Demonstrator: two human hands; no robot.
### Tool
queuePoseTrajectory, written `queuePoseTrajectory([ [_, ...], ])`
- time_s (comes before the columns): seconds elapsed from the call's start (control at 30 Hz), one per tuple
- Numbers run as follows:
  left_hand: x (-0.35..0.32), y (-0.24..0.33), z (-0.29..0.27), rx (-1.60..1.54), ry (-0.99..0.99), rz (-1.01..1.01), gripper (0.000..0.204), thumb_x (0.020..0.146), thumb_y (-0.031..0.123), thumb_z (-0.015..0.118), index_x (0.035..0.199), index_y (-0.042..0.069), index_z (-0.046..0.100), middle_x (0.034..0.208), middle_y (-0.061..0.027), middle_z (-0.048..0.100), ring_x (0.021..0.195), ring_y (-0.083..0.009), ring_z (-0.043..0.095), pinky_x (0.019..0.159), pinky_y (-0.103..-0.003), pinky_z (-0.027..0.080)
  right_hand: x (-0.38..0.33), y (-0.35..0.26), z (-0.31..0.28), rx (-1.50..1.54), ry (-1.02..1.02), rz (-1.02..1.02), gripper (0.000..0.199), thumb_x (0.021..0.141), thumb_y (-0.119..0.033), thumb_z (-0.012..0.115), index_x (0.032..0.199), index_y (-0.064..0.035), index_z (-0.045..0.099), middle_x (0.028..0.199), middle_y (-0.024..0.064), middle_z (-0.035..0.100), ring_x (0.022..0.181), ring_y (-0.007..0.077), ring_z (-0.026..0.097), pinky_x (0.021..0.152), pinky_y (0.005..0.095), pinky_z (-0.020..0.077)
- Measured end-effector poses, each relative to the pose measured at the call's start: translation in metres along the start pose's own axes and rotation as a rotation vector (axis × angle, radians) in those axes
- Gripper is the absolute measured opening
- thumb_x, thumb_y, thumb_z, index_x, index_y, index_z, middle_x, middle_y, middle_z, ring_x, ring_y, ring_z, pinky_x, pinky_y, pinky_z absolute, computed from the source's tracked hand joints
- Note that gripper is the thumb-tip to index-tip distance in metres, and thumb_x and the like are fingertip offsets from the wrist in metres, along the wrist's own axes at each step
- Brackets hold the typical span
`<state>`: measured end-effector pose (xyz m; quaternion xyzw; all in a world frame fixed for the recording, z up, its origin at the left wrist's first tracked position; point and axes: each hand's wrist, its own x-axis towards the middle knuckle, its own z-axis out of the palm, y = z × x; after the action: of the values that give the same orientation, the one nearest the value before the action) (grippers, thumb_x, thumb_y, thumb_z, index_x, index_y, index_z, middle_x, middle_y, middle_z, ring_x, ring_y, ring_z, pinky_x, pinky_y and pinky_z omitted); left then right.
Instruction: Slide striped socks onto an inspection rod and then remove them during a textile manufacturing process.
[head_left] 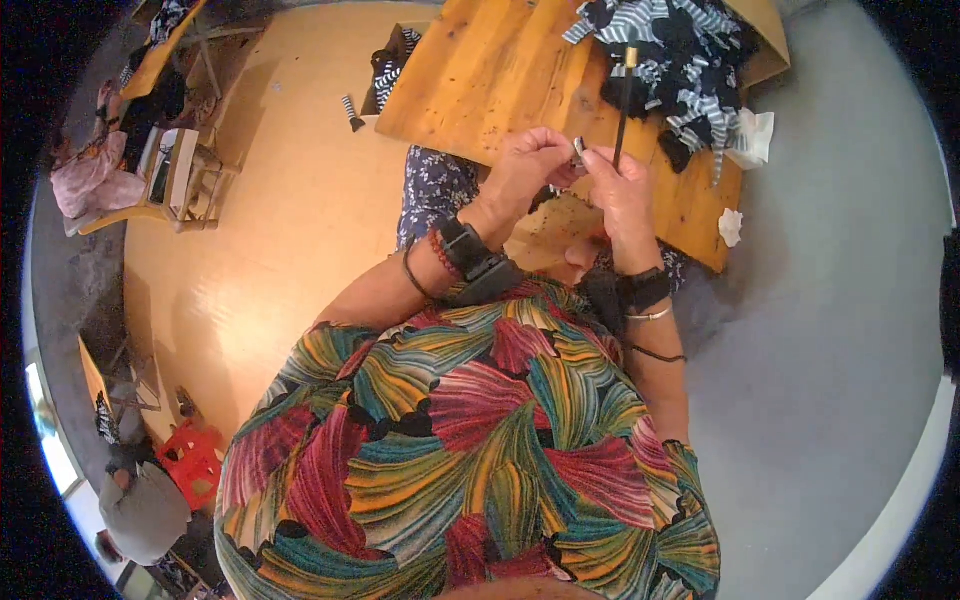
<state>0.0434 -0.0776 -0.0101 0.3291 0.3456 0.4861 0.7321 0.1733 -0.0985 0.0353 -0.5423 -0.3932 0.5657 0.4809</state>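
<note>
Both my hands meet just over the near edge of a wooden table [470,75]. My left hand [525,170] pinches a small grey and black piece of fabric [579,150] between thumb and fingertips. My right hand [622,190] grips the same piece from the other side. A thin black rod with a gold-coloured end [622,110] rises from my right hand and points away from me. Its lower part is hidden by the fingers. Beyond the rod lies a heap of black and grey-white striped knitted pieces [690,75].
A box of striped and black pieces [385,75] stands left of the table, with a small striped piece [352,113] on the floor. Crumpled white paper [755,138] hangs by the right edge. Two other people sit farther left, near a wooden chair [195,190] and a red plastic stool [190,465].
</note>
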Motion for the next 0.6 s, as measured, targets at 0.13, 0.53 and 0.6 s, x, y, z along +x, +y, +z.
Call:
queuePoseTrajectory([
  [0.13,-0.001,0.001,0.002,0.014,-0.001,0.008,0.008,0.081,0.012,0.056,0.084,0.004,0.057,0.077,-0.0043,0.06,0.07,-0.015,0.061,0.063,-0.026,0.05,0.013,0.019,-0.017,-0.017,-0.051,-0.03,0.013,0.079,-0.011,0.058,0.084,0.0005,0.062,0.068,-0.0005,0.058,0.058,0.006,0.051,0.054,0.0192,0.0412],
  [0.53,0.005,-0.001,0.0,0.091,0.039,-0.128,0.011,0.079,0.012,0.055,0.08,0.001,0.058,0.077,-0.0096,0.063,0.069,-0.0185,0.062,0.062,-0.027,0.05,0.018,0.044,-0.009,-0.174,0.107,-0.168,0.013,0.079,-0.009,0.055,0.082,0.0027,0.06,0.072,0.0013,0.059,0.063,0.0088,0.054,0.059,0.0205,0.0442],
  [0.6,0.006,-0.01,-0.004,0.038,0.039,-0.141,0.011,0.079,0.011,0.055,0.081,0.001,0.058,0.076,-0.009,0.062,0.068,-0.0181,0.061,0.06,-0.027,0.049,0.018,0.043,-0.007,-0.122,0.112,-0.164,0.012,0.079,-0.009,0.054,0.082,0.0025,0.059,0.072,0.0016,0.059,0.062,0.0092,0.054,0.058,0.0206,0.0443],
])
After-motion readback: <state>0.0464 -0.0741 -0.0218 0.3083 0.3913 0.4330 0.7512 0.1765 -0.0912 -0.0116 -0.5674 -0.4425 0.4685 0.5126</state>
